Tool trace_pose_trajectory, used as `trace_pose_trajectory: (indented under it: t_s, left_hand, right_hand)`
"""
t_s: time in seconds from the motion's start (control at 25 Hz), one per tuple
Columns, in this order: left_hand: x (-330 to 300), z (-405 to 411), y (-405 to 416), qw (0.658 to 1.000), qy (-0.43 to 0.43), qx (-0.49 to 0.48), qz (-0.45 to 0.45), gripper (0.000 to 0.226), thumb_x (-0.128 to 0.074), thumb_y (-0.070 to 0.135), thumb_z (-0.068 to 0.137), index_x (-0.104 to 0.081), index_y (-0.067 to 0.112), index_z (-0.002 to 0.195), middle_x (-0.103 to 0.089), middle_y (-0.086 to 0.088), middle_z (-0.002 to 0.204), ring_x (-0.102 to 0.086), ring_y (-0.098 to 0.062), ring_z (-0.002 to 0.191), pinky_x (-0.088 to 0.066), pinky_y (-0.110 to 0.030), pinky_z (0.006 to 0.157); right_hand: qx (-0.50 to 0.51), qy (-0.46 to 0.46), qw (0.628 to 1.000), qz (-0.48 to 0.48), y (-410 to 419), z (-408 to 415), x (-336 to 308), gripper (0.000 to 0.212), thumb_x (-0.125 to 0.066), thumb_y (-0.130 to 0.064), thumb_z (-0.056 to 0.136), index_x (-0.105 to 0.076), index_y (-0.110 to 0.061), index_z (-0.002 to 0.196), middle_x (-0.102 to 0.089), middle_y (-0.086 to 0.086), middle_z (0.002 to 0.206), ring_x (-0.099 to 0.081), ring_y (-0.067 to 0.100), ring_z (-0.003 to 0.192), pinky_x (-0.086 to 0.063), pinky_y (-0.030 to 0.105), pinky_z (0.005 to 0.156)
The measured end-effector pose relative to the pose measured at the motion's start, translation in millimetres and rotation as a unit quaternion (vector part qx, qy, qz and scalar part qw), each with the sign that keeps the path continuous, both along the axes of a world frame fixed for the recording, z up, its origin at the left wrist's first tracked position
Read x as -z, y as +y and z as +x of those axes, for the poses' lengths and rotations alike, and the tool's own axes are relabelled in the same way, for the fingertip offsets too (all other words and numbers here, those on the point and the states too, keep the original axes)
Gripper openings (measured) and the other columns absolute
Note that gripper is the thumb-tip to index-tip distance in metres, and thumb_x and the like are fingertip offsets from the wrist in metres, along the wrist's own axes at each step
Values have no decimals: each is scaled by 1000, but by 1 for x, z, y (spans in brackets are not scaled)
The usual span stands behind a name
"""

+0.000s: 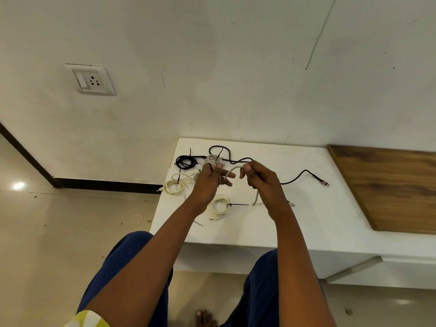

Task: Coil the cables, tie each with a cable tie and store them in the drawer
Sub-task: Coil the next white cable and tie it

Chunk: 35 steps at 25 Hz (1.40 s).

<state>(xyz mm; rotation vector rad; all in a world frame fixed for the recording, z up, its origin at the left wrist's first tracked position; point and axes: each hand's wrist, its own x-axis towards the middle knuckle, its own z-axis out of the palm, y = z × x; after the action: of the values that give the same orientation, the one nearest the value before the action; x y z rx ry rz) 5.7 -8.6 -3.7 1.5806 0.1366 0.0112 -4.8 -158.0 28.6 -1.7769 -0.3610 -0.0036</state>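
Observation:
My left hand point(210, 179) grips a small coil of white cable point(213, 161) above the white table point(306, 208). My right hand point(262, 179) pinches the loose run of that same cable point(230, 173), whose tail hangs down beneath the hand to the table. On the table lie a tied white coil point(220, 204) with a black cable tie point(238, 205) sticking out, a cream coil point(175, 184) at the left, a tied black coil point(186, 161) at the back left, and a loose black cable point(299, 176) trailing right.
A wooden panel point(387, 190) covers the table's right part. A drawer handle point(354, 267) shows under the front edge at right. A wall socket point(92, 79) sits on the wall at left. My knees and a foot are below the table edge; tiled floor lies left.

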Motion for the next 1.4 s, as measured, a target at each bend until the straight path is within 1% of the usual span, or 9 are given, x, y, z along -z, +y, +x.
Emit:
trace_pose_trajectory:
  t_s: [0.24,0.36,0.48,0.6,0.76,0.88,1.16,1.28,1.4]
  left_hand:
    - [-4,-6,-9,986,63,138,-69,36,-34,35,102,-59,11,93,-51,3,55,-39,-12,52,-33,-25,56]
    - [-12,-8,-6,943,118,231,-207,50,-33,46,99,-64,9,88,-40,3,50,-26,-9,43,-29,-21,48]
    - [-21,-9,-3,885,128,289,-342,40,-41,40,94,-65,9,83,-36,6,48,-23,-6,40,-31,-20,47]
    - [-28,-9,1,840,108,290,-446,36,-38,32,96,-62,10,79,-39,7,48,-19,-8,43,-33,-20,47]
    - [-33,-9,6,774,82,264,-570,26,-36,27,95,-54,13,82,-46,7,56,-33,-9,45,-40,-18,57]
    - [-38,-4,21,755,19,186,-629,26,-35,20,92,-57,10,82,-46,8,58,-44,-8,49,-43,-16,63]
    - [-32,11,54,788,-37,-58,-611,39,-36,9,99,-60,8,69,-62,1,71,-64,-13,62,-57,-27,70]
    - [-26,15,55,832,-18,-137,-537,32,-33,17,103,-54,11,80,-58,3,81,-68,-10,64,-54,-25,73]
    - [-21,15,46,897,-2,-187,-400,26,-32,17,104,-50,13,85,-62,2,84,-69,-7,61,-53,-26,74]
  right_hand:
    - [147,-40,988,-19,-4,8,7,29,-45,-27,99,-53,-34,72,-53,-13,66,-38,9,61,-34,21,62]
    - [205,-32,977,-57,-5,12,11,26,-47,-34,97,-54,-38,72,-63,-3,74,-48,17,64,-39,30,65]
    - [198,-11,978,-68,-5,13,13,22,-51,-41,93,-58,-35,73,-54,0,61,-39,8,53,-32,25,56]
    - [167,0,984,-58,-1,13,13,21,-53,-40,93,-58,-36,73,-57,10,68,-41,13,61,-33,30,61]
    - [133,3,982,-134,5,15,17,21,-47,-36,96,-56,-36,76,-52,-3,66,-45,16,66,-35,31,61]
    - [151,12,966,-211,0,16,24,30,-43,-49,94,-58,-31,75,-52,-4,62,-45,11,60,-33,28,56]
    - [106,21,957,-270,-7,14,24,27,-46,-49,94,-60,-34,76,-53,-29,54,-50,0,54,-32,24,52]
    - [27,23,965,-259,-3,12,23,20,-49,-44,93,-64,-35,84,-67,-14,81,-60,8,79,-47,34,73]
    - [-13,21,969,-245,1,10,23,20,-48,-42,94,-65,-33,89,-69,-6,91,-60,18,92,-47,37,85]
